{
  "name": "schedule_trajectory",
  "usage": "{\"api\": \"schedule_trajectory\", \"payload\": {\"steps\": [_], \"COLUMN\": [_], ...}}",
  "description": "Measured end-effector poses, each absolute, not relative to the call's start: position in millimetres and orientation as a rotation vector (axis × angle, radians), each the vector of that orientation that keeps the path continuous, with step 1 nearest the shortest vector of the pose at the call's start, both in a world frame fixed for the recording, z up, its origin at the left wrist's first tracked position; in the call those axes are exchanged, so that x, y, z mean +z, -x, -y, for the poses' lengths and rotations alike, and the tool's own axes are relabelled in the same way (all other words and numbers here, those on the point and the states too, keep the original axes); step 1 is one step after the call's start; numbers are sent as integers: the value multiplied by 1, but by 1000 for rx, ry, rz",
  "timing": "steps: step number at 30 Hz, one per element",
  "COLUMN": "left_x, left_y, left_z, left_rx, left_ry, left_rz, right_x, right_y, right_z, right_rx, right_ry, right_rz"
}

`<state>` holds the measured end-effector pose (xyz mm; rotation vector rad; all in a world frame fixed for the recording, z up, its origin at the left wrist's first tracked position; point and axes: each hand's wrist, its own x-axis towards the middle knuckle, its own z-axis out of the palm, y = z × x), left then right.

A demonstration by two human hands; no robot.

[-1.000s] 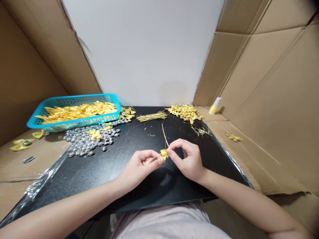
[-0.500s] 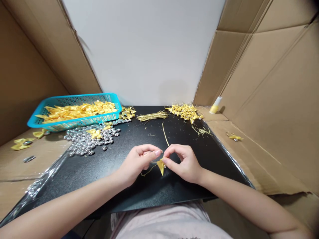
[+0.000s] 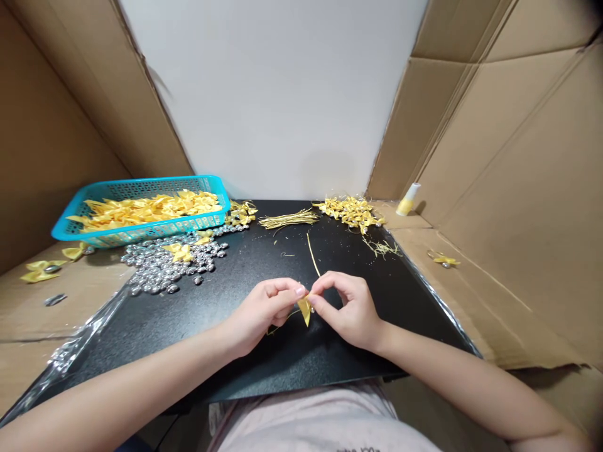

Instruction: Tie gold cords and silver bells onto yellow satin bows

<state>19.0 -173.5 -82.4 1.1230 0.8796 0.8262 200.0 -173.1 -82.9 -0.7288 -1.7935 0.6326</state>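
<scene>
A small yellow ribbon bow (image 3: 305, 312) hangs pointed end down between my two hands, above the black tabletop. My right hand (image 3: 347, 309) pinches its upper right part between thumb and forefinger; a shiny silver bead partly shows under those fingertips. My left hand (image 3: 268, 311) has thumb and forefinger closed at the bow's upper left edge, close to the right fingertips. The exact hold there is partly hidden. A thin gold cord (image 3: 284, 321) curves from the bow to below my left hand. Beyond my right hand, a straight gold strand (image 3: 313, 254) points away.
A blue basket (image 3: 141, 237) of yellow bows stands at back left, silver beads (image 3: 172, 267) spread before it. At the back lie a bundle of gold cords (image 3: 289, 218), a pile of beaded bows (image 3: 351, 213) and cord scraps (image 3: 382, 248). A white-and-yellow cone (image 3: 407, 199) stands right.
The bow has turned from between both hands to hanging point down from the right fingers. My left fingers rose off its side, then came to its upper edge.
</scene>
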Motion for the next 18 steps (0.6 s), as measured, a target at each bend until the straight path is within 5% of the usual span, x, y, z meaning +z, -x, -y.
{"api": "schedule_trajectory", "payload": {"steps": [8, 18], "left_x": [-74, -67], "left_y": [-12, -21], "left_z": [182, 186], "left_rx": [1440, 1068], "left_ry": [-1968, -2252], "left_rz": [-1134, -1176], "right_x": [-83, -83], "right_y": [-202, -199], "right_z": [173, 173], "right_rx": [499, 256], "right_ry": [764, 605], "right_rz": [1735, 1856]}}
